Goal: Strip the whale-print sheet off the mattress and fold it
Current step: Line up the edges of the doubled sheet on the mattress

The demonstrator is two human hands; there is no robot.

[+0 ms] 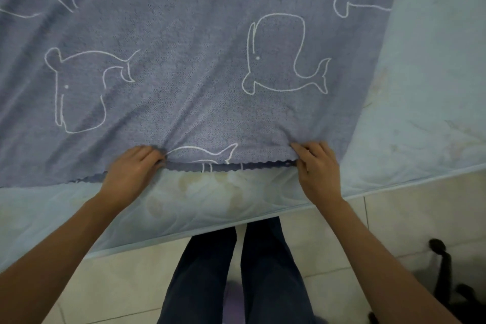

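Both the left hand (131,168) and right hand (317,166) pinch the near scalloped edge of the blue-grey whale-print sheet (197,73), fingers curled; uneven pulling could drag it off the pale blue quilted mattress (420,87) onto the floor.

Home bedroom; pale blue quilted mattress (431,81) (stained in spots) sits low, right above a cream tiled floor (126,279); blue whale-print sheet (184,47) spread over it; person in dark trousers (207,271) stands at the mattress edge.
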